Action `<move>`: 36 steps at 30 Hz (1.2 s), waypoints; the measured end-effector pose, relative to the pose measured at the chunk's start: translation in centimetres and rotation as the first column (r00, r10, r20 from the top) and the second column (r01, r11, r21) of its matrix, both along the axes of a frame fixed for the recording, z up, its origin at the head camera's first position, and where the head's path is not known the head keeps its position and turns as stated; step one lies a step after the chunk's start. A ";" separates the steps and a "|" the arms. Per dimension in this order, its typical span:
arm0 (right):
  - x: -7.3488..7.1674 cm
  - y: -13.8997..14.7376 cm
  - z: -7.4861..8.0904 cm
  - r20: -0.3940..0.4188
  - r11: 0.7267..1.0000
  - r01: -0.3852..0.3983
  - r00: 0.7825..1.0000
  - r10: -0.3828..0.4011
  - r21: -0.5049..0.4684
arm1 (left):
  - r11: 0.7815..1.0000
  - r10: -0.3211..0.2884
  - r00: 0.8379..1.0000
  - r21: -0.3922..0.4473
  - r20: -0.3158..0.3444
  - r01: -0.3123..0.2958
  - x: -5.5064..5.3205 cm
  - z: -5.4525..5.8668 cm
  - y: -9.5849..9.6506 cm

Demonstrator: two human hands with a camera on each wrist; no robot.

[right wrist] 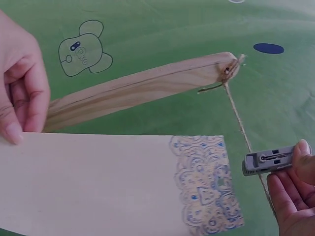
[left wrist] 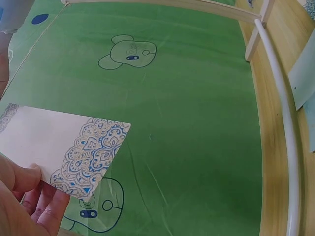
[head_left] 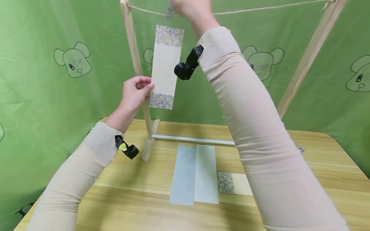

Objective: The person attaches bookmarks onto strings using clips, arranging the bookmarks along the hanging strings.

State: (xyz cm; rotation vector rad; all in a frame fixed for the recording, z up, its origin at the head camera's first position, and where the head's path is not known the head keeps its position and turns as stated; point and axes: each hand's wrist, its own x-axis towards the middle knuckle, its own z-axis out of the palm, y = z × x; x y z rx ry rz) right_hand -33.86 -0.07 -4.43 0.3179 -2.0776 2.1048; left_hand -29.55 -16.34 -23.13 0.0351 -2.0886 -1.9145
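Observation:
My left hand [head_left: 134, 94] pinches the left edge of a long cream card [head_left: 165, 66] with blue lace patterns at both ends. The card hangs upright in the air, its upper end a little below the string [head_left: 271, 8]. Up at that string, my right hand [head_left: 193, 4] holds a grey clothespin [right wrist: 266, 160] between thumb and fingers. In the right wrist view the clothespin lies across the string, apart from the card's patterned end, which has a small hole in it.
A wooden post [head_left: 130, 38] at left and another post [head_left: 312, 56] at right carry the string. A white rod [head_left: 190, 139] runs low between them. On the table [head_left: 119, 203] lie a grey-blue card [head_left: 183, 179], a paler card [head_left: 207, 177] and a patterned card [head_left: 235, 184].

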 end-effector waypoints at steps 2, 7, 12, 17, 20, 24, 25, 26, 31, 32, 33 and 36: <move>0.0 -0.2 -0.3 -0.007 0.999 -0.009 1.000 0.009 0.035 | 1.000 0.003 1.000 0.015 0.001 -0.003 0.0 0.0 -0.1; 0.0 -0.7 -1.0 -0.018 0.996 -0.030 0.999 0.032 0.087 | 0.999 0.009 1.000 0.040 0.011 -0.010 0.0 0.1 -0.3; 0.0 -0.8 -1.0 -0.029 0.996 -0.041 0.999 0.043 0.085 | 0.998 0.004 1.000 0.067 -0.013 -0.003 -0.1 0.2 -0.4; 0.1 -0.8 -1.1 -0.032 0.994 -0.047 0.998 0.051 0.096 | 0.997 0.014 1.000 0.072 -0.012 -0.013 -0.3 0.5 -0.6; 0.2 -0.9 -1.0 -0.025 0.994 -0.057 0.998 0.059 0.097 | 0.997 0.018 1.000 0.070 -0.003 -0.018 -0.3 0.7 -0.6; 0.3 -0.8 -0.9 -0.021 0.992 -0.049 0.998 0.052 0.116 | 0.997 0.016 1.000 0.075 0.004 -0.016 -0.3 0.8 -0.4; 0.3 -0.8 -0.8 -0.021 0.992 -0.046 0.999 0.049 0.121 | 0.997 0.014 1.000 0.077 0.003 -0.014 -0.3 0.9 -0.3; 0.3 -0.8 -0.8 -0.020 0.991 -0.044 0.999 0.047 0.126 | 0.997 0.012 1.000 0.081 0.003 -0.012 -0.3 0.9 -0.3; 0.3 -0.6 -0.8 -0.011 0.987 -0.039 0.999 0.041 0.159 | 0.995 0.006 1.000 0.097 0.004 -0.007 -0.3 0.9 0.0; 0.3 -0.6 -0.8 -0.006 0.985 -0.040 0.999 0.041 0.167 | 0.995 0.007 1.000 0.098 0.004 -0.007 -0.2 0.9 0.0; 0.3 -0.6 -0.8 -0.003 0.984 -0.040 0.999 0.041 0.176 | 0.995 0.009 1.000 0.097 0.005 -0.009 -0.2 0.9 0.0; 0.3 -0.5 -0.8 0.006 0.980 -0.050 0.999 0.050 0.191 | 0.996 0.010 1.000 0.092 0.009 -0.011 -0.2 0.9 0.0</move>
